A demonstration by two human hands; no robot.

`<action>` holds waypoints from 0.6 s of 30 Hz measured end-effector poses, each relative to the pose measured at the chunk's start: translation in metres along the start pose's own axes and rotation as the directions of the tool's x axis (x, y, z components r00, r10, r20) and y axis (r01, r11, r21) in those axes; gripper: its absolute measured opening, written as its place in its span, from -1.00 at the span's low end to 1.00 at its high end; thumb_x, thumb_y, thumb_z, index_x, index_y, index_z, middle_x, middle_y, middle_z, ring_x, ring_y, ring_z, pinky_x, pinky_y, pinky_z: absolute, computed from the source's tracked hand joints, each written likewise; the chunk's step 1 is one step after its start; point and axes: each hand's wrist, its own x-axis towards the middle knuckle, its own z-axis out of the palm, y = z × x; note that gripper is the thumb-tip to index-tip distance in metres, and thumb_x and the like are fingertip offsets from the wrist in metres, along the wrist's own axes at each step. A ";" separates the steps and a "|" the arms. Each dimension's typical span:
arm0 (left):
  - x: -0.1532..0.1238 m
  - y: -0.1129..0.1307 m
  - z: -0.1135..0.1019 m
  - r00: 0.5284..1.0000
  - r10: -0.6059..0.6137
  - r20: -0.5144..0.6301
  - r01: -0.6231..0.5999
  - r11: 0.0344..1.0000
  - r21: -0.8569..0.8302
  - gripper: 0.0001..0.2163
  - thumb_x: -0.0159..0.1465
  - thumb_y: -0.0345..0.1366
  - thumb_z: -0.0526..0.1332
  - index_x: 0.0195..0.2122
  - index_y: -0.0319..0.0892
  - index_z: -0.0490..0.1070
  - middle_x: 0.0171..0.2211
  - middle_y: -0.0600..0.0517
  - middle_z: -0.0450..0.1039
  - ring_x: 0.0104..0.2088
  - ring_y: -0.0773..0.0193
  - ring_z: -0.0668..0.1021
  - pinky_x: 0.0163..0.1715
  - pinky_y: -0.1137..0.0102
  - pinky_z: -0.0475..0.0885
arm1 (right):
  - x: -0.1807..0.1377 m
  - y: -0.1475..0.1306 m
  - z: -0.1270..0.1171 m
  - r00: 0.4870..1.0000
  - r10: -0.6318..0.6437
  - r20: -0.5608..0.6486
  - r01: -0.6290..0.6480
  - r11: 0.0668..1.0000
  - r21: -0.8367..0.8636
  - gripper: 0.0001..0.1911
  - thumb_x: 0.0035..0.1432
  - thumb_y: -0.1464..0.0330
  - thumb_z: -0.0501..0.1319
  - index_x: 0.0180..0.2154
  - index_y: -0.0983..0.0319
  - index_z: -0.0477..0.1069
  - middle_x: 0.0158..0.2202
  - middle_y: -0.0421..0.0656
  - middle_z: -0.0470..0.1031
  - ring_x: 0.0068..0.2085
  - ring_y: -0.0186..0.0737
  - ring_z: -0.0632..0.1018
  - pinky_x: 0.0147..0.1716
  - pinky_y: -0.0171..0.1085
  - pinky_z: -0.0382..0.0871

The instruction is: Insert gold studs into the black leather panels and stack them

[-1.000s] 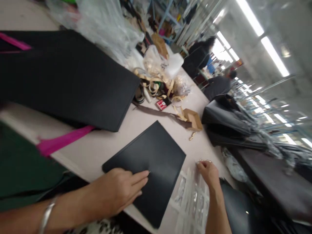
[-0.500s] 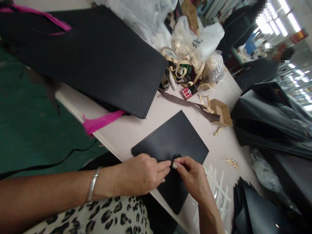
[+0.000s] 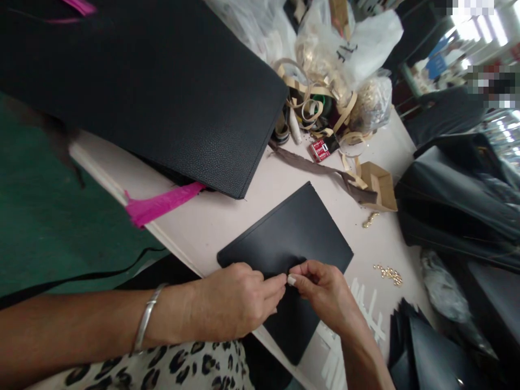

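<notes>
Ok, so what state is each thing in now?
Smooth black leather-like panel, lying flat
Left hand, fingers extended across it
Right hand, fingers pinched together
Small brown cardboard box, open
Small shiny gold-coloured pieces, lying loose
Large black grained sheet, overhanging the table
Magenta fabric strip, also overhanging

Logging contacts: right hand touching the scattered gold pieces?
Apart. The head view shows pale tabletop between the right hand and the scattered gold pieces.

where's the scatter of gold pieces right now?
In the head view, right of centre, the scattered gold pieces lie on the table between the right hand and the clear plastic bundle, lower than the cardboard box.
</notes>
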 end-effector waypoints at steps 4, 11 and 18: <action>0.002 -0.002 -0.004 0.999 0.012 0.046 -0.012 1.000 -0.014 -0.72 0.42 -0.31 0.06 0.06 -0.20 0.44 0.08 0.00 0.51 -0.47 0.32 0.50 -0.60 0.29 0.31 | 0.010 -0.002 -0.006 0.996 0.052 0.076 -0.056 0.997 0.047 -0.82 0.02 0.22 0.36 -0.47 0.20 0.53 -0.59 -0.23 0.46 -0.54 -0.30 0.43 -0.56 -0.34 0.24; 0.001 -0.002 -0.003 0.999 0.008 0.053 -0.006 1.000 -0.031 -0.71 0.45 -0.31 0.01 0.05 -0.19 0.46 0.12 0.01 0.49 -0.44 0.30 0.52 -0.58 0.28 0.35 | 0.017 -0.007 -0.007 0.992 0.095 0.079 -0.090 0.993 -0.070 -0.89 -0.01 0.31 0.35 -0.49 0.18 0.49 -0.63 -0.24 0.46 -0.58 -0.29 0.45 -0.62 -0.35 0.21; -0.006 -0.008 0.009 0.987 0.023 -0.159 -0.043 0.991 -0.124 -0.70 0.42 -0.40 0.01 0.01 -0.16 0.51 0.01 0.00 0.58 -0.31 0.27 0.63 -0.37 0.33 0.45 | 0.052 -0.014 -0.047 0.959 -0.124 -0.255 0.078 0.980 -0.186 -0.64 0.07 0.16 0.39 -0.14 0.23 0.53 -0.26 -0.12 0.59 -0.24 -0.18 0.57 -0.23 -0.23 0.41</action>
